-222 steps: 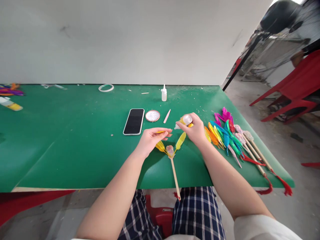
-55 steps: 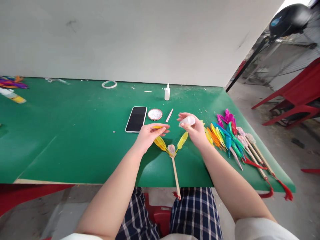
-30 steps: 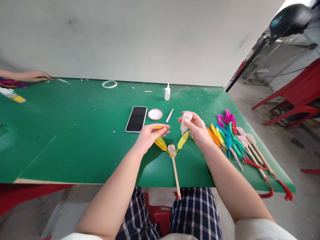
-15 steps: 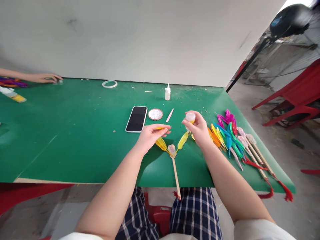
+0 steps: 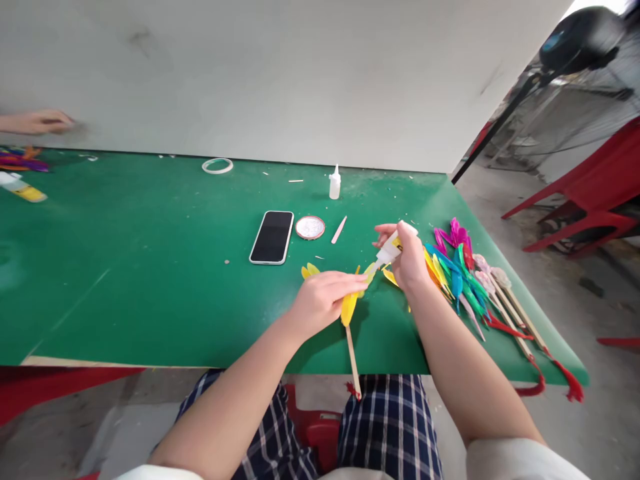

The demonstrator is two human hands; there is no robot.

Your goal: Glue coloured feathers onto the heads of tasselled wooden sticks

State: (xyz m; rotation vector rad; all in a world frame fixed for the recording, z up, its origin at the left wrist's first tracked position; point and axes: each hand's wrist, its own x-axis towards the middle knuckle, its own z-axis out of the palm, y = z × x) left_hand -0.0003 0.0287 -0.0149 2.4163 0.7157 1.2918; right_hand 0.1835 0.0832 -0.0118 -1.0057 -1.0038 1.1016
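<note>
My left hand (image 5: 324,301) is closed on a yellow feather (image 5: 349,309), held over the top of a wooden stick (image 5: 353,357). The stick lies across the table's front edge, with a red tassel at its lower end. Other yellow feathers (image 5: 310,270) stick out past my left hand, which hides the stick's head. My right hand (image 5: 411,261) grips a white glue bottle (image 5: 389,249), tilted so that its nozzle points down and left at the feathers by my left fingertips. Whether the nozzle touches them I cannot tell.
Coloured feathers (image 5: 457,273) and sticks with red tassels (image 5: 517,310) lie to the right. Ahead are a phone (image 5: 272,238), a round lid-like disc (image 5: 310,228), pink tweezers (image 5: 339,230), a small white bottle (image 5: 335,183) and a tape ring (image 5: 217,166). Another person's hand (image 5: 43,122) shows far left.
My left hand has moved right and down, bringing the feather over the stick's head. My right hand has tipped the glue bottle toward it. The other person's hand has lifted and moved left.
</note>
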